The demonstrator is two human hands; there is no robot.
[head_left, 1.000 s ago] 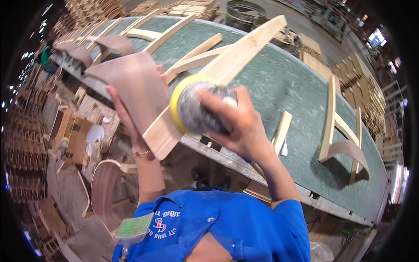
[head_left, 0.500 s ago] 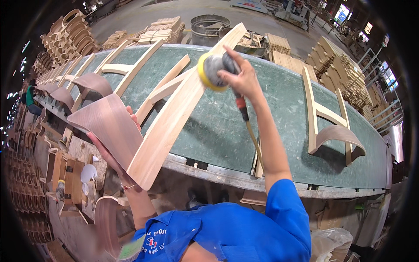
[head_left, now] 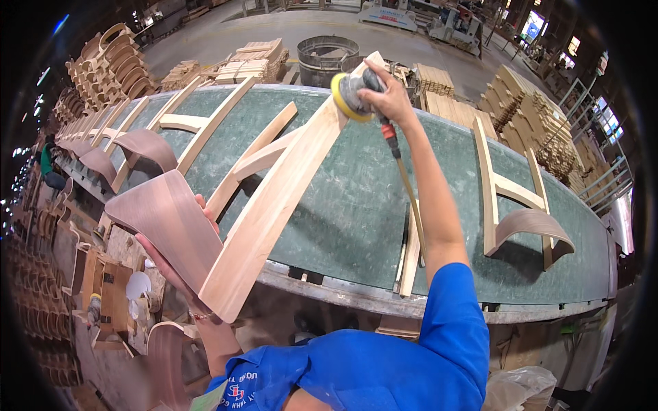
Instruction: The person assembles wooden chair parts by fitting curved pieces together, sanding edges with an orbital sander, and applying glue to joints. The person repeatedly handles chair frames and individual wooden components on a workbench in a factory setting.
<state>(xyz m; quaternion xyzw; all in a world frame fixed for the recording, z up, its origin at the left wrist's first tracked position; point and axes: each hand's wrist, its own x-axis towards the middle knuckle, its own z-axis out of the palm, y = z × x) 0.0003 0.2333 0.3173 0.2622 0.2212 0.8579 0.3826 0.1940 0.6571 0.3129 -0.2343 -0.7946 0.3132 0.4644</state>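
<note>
My right hand (head_left: 392,97) is wrapped round a sander (head_left: 356,94) with a grey body and a yellow-edged pad. Its pad rests against the pale wooden leg (head_left: 277,195) of a chair frame, close to the far end. A hose runs from the sander down toward the table's near edge. My left hand (head_left: 164,263) grips the frame's curved brown panel (head_left: 171,222) from beneath, fingers showing on both sides of it. The frame leans over the table's near edge, with a second leg (head_left: 255,157) and a crosspiece (head_left: 269,156) behind the first.
Under the frame is a long green-topped table (head_left: 343,226). Another chair frame (head_left: 510,195) lies to the right; several more line the left. Stacked wood parts (head_left: 524,106) and a round metal bin (head_left: 327,58) stand beyond. A wooden box (head_left: 110,291) sits at lower left.
The sander in my right hand has slid along the leg toward its far end. My left hand keeps its grip on the curved panel. The view has shifted slightly.
</note>
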